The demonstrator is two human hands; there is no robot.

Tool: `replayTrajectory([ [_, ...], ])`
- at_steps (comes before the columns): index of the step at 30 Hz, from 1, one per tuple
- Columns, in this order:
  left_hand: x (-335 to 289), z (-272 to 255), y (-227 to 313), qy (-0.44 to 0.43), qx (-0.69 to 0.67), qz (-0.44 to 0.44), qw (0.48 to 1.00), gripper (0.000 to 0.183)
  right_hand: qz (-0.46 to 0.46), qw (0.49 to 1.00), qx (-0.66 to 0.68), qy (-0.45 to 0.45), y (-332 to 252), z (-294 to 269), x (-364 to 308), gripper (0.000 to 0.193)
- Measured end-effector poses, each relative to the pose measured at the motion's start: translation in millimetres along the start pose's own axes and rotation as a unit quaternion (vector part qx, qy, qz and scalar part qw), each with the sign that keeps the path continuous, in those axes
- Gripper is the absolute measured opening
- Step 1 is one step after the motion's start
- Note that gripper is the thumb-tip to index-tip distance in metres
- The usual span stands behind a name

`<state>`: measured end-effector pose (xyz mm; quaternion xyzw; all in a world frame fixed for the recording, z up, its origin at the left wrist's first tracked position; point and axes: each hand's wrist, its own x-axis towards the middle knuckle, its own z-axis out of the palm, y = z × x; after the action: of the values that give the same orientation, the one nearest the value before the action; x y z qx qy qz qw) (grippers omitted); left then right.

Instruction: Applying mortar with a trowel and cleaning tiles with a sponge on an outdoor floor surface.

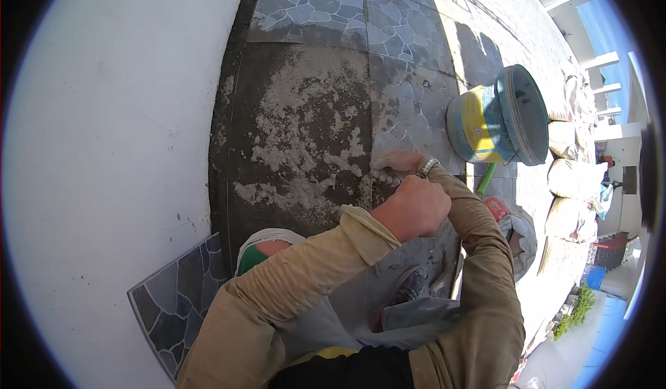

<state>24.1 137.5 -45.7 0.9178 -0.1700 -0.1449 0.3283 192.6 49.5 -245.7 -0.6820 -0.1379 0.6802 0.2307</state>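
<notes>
My left hand (pixel 416 207) is closed in a fist beside my right wrist, its forearm crossing in front of me; whatever it holds is hidden. Just beyond it, my right hand (pixel 398 163) wears a wristwatch (pixel 427 166) and has its fingers curled low over the edge between the tile and the mortar. The fist partly covers those fingers, and I cannot make out anything in them. Crumbly grey mortar (pixel 305 125) lies spread over a dark, tile-sized patch of bed ahead. Laid grey stone-patterned tiles (pixel 309 4) border it at the far side and the right.
A blue-and-yellow bucket (pixel 479 122) stands tilted in view at the right, near a green handle (pixel 488 179). A loose stone-patterned tile (pixel 182 299) leans by the white wall (pixel 118 132). Full sacks (pixel 574 179) line the right; a whitish bag (pixel 520 229) lies by my right arm.
</notes>
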Motion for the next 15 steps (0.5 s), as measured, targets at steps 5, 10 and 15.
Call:
replayTrajectory([
  [5, 2.7, 39.9, 7.9, -0.002, -0.009, 0.031, 0.999, 0.016, -0.183, 0.975, 0.011, 0.126, -43.8, -34.4, 41.0, 0.019],
  [10, 13.6, 38.8, 58.5, 0.060, 0.004, 0.128, 0.990, 0.013, -0.385, 0.736, -0.349, 0.433, -15.6, -187.9, -27.8, 0.040],
  [15, -7.4, 71.4, 10.5, 0.269, 0.030, 0.178, 0.946, 0.010, -0.106, 0.952, -0.017, 0.285, 39.9, -90.9, -119.8, 0.031],
])
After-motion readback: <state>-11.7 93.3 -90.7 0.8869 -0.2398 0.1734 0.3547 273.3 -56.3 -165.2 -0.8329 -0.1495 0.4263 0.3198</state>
